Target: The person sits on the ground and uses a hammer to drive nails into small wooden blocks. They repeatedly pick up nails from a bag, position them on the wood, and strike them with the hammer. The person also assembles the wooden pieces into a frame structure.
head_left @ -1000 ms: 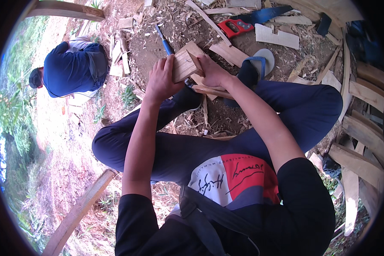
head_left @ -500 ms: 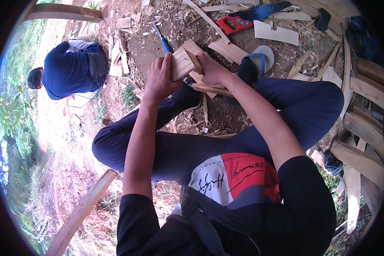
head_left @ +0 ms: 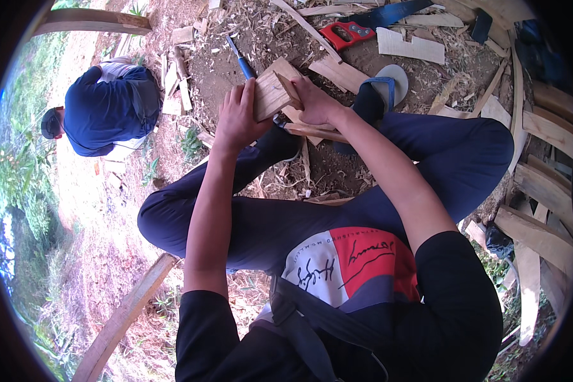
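A squared wooden block point(head_left: 274, 95) is held up in front of my legs, between both hands. My left hand point(head_left: 239, 118) wraps around its left side, fingers over the far edge. My right hand point(head_left: 315, 102) grips it from the right; some of those fingers are hidden behind the wood. Just beyond my left hand lies a chisel point(head_left: 240, 58) with a blue handle, its blade pointing away. Under the block, a flat board point(head_left: 315, 132) and a small metallic part show only partly.
A handsaw point(head_left: 347, 35) with a red handle lies on the ground ahead, beside a notched pale board point(head_left: 410, 46). Wood shavings and offcuts surround my sandalled foot point(head_left: 388, 86). Curved wooden pieces point(head_left: 538, 239) are stacked at right. Another person point(head_left: 111, 105) crouches at left.
Both hands keep their hold on the block, almost unmoved. The other person at left has shifted slightly.
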`<control>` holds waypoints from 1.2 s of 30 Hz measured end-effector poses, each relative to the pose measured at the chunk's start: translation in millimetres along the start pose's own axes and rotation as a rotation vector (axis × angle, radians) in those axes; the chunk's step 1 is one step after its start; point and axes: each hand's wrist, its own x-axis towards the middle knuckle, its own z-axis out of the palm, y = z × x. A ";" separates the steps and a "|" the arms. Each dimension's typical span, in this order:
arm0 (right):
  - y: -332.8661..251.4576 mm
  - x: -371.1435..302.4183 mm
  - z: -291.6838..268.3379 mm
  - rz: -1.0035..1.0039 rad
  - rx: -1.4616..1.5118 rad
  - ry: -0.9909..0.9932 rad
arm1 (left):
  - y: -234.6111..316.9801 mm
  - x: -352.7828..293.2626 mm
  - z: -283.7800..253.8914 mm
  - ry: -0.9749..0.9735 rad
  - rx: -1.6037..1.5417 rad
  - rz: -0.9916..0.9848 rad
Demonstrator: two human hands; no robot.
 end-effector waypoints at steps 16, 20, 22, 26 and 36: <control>-3.4 1.4 -4.9 -0.020 -0.016 -0.012 | -1.8 -3.6 14.8 0.002 -0.105 -0.090; 2.1 -3.3 -15.7 0.026 0.063 -0.053 | 5.4 14.5 -15.5 -0.441 -0.796 -0.608; -15.0 0.1 -31.2 0.037 0.246 -0.116 | -9.8 5.4 -13.0 -0.370 -1.026 -0.706; -23.6 9.5 -72.9 0.093 0.610 -0.414 | -10.9 4.7 -23.6 -0.311 -1.486 -0.772; -54.5 -34.5 -147.0 0.112 0.477 -0.316 | 4.4 -0.3 -38.3 -0.392 -1.472 -0.711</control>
